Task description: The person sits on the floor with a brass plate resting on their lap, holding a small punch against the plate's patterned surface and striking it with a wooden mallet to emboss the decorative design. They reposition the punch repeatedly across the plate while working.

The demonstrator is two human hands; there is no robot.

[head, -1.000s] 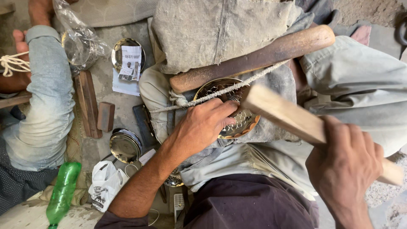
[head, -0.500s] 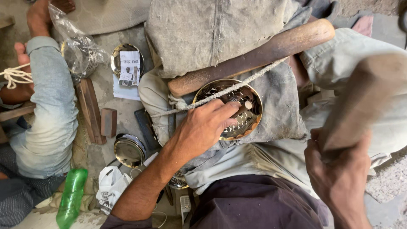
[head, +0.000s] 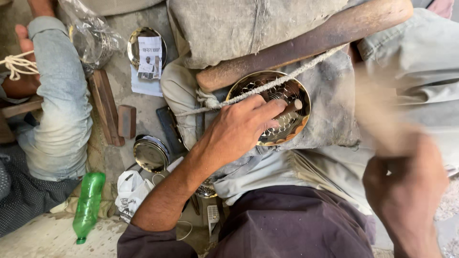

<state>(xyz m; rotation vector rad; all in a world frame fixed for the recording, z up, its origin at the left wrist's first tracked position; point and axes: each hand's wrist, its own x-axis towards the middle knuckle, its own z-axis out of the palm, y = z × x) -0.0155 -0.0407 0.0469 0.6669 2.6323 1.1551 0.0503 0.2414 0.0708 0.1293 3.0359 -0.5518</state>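
Left hand (head: 236, 131) reaching in from below, fingers (head: 267, 111) pressed together around a thin punch tool (head: 290, 108), its tip set on the brass dish (head: 269, 106). Dish lying directly under those fingertips, on grey cloth (head: 330, 110) over the lap, its inner face patterned with a grid of small marks. Just above the fingers, a twisted rope (head: 287, 79) stretched across the dish rim; beyond it, a long wooden beam (head: 306, 45). Right hand (head: 406, 186) well to the right of the dish, gripping a wooden mallet (head: 377, 114), both blurred; fingers wrapped around the handle, though exact closure hard to tell. To the left of the left-hand fingers, on the floor: 2 more shiny round dishes (head: 150, 153), a wooden block (head: 126, 121), a green bottle (head: 88, 205), a white bag (head: 130, 191).
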